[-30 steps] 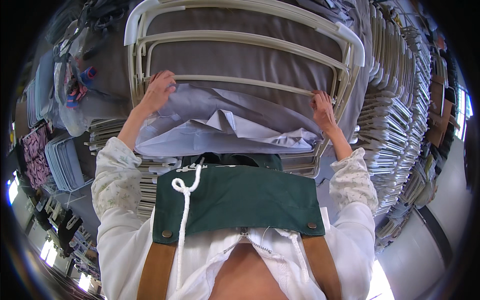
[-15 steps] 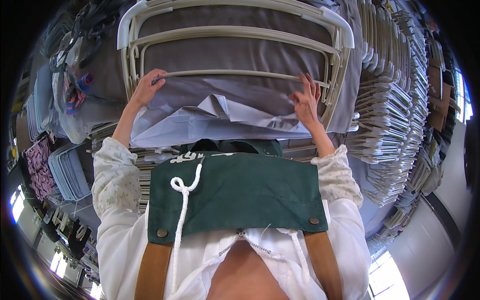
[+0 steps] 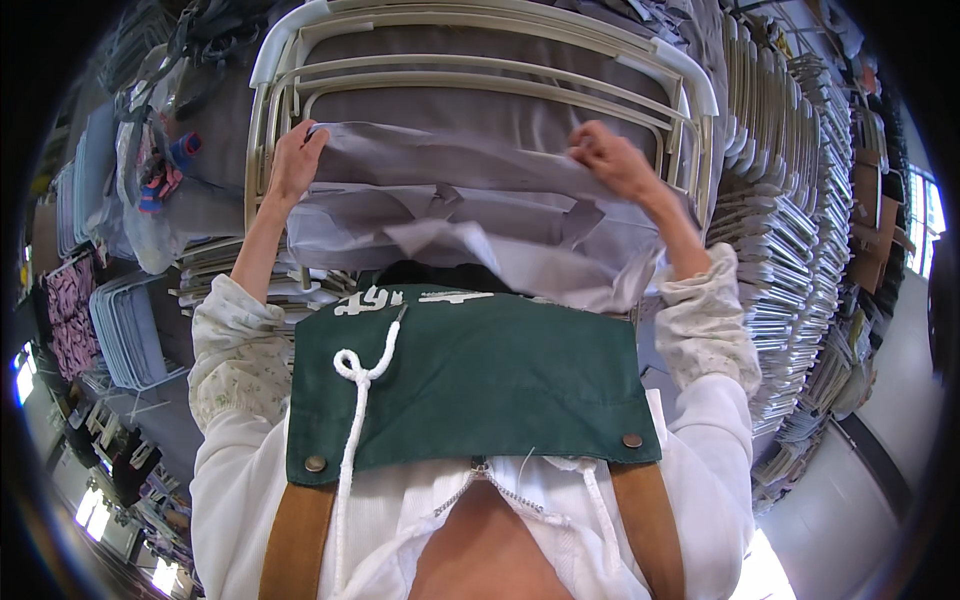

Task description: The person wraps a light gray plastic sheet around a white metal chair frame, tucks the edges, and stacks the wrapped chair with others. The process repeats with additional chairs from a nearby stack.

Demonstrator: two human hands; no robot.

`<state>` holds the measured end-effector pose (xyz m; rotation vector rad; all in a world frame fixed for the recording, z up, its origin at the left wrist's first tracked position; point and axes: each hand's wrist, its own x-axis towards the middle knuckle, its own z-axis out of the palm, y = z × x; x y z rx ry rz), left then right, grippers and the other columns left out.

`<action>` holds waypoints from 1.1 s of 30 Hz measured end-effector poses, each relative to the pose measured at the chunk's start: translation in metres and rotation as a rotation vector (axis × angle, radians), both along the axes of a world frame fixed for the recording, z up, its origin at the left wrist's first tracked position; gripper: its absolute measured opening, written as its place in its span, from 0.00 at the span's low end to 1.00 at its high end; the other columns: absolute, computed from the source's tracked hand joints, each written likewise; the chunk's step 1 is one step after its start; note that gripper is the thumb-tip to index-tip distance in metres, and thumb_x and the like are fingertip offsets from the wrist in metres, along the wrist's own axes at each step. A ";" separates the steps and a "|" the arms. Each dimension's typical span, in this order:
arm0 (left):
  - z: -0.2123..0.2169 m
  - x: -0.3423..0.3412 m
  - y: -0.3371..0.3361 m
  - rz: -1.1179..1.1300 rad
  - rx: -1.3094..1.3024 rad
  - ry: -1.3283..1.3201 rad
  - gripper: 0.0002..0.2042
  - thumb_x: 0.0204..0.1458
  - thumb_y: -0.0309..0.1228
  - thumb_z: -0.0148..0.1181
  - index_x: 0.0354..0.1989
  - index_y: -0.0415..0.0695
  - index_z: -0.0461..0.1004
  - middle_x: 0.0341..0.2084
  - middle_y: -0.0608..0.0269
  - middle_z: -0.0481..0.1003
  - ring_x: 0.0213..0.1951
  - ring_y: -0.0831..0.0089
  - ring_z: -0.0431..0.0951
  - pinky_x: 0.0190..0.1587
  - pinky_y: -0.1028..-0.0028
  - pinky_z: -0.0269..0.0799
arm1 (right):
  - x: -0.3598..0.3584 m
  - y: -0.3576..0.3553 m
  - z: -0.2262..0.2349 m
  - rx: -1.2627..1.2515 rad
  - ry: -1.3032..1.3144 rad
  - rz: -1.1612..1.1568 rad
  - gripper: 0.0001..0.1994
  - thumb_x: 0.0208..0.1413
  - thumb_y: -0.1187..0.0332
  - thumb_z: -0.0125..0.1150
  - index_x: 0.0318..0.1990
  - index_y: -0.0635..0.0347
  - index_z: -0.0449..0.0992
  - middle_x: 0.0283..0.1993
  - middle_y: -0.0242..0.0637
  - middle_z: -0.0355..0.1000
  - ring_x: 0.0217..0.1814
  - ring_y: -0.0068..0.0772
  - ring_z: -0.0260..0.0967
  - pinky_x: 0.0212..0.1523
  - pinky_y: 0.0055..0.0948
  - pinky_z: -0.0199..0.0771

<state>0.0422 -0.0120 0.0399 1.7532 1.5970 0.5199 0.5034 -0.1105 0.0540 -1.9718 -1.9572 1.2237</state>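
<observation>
A cream metal tube frame (image 3: 480, 80) with white plastic corner pieces lies in front of me. A loose sheet of grey fabric (image 3: 430, 160) spreads over its near part, raised between my two hands, and the lower rod seen before is covered. At the frame's left side, my left hand (image 3: 297, 165) is closed in a pinch on the fabric's upper edge. My right hand (image 3: 615, 162) is closed at the same edge near the frame's right side, slightly smeared by motion. Creased, paler folds of the fabric hang toward my green apron (image 3: 465, 390).
Grey cloth (image 3: 215, 205) covers the surface under the frame. To the right stand dense stacks of folded metal frames (image 3: 770, 220) with white ends. A plastic bag (image 3: 150, 215) lies at the left, with pale blue folded frames (image 3: 130, 340) below it.
The fabric's edge has been lifted over the rod and away from me. My right hand has gone from spread fingers to closed and moved slightly up. The frame has shifted a little right in view.
</observation>
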 end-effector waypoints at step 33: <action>-0.012 0.227 -0.109 0.780 -0.949 -1.492 0.14 0.49 0.19 0.66 0.44 0.42 0.74 0.41 0.66 0.76 0.46 0.75 0.74 0.57 0.74 0.65 | -0.044 0.019 0.005 0.132 0.598 -0.116 0.07 0.51 0.78 0.65 0.39 0.65 0.80 0.33 0.39 0.74 0.33 0.30 0.72 0.35 0.27 0.69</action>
